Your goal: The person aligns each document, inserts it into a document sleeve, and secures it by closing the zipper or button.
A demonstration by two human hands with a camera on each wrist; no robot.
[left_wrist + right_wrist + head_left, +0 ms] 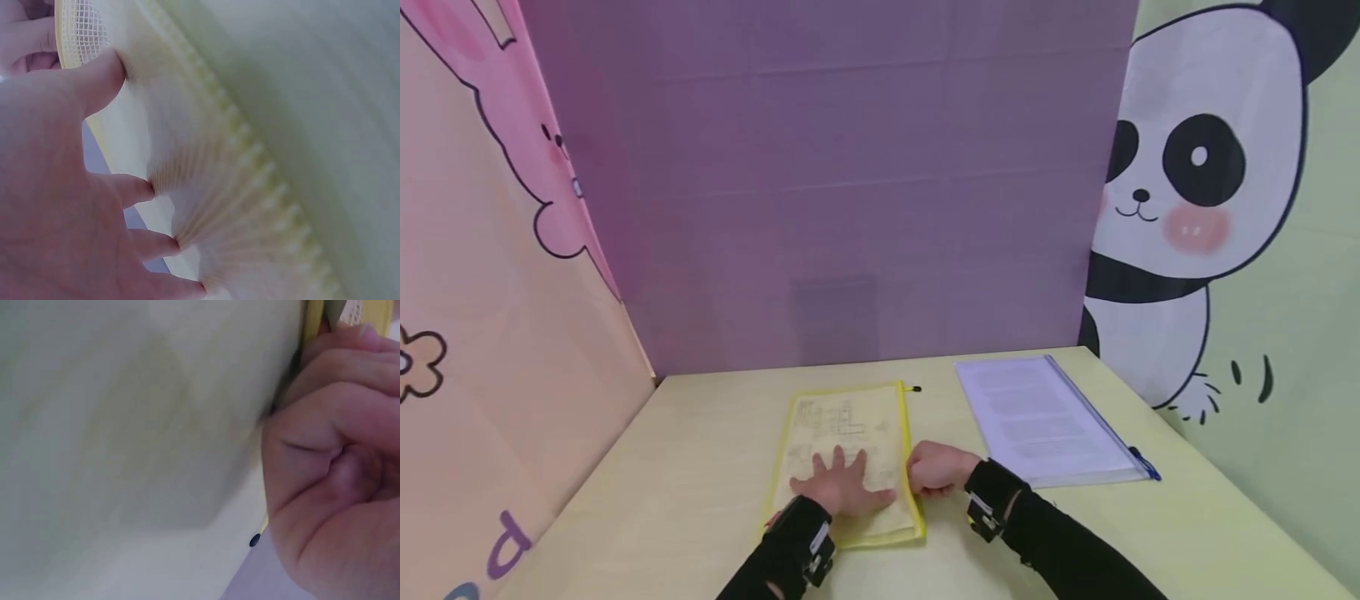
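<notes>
A yellow-edged mesh zipper document bag [805, 417] lies flat on the table, with a printed sheet showing through it. My left hand [842, 487] rests on it with the fingers spread, and in the left wrist view the fingertips press creases into its surface. At its right edge, my right hand [942, 467] has its fingers curled tightly and grips the zipper edge [904, 425]. The gripped spot is hidden inside that hand. A short cord with a black tip [915, 388] sticks out at the bag's far right corner.
To the right lies a second, clear document bag [1037, 417] with printed paper inside and a dark blue pull [1144, 463] at its near corner. Behind the table [700, 450] hangs a purple cloth [865, 183]. Decorated walls flank both sides.
</notes>
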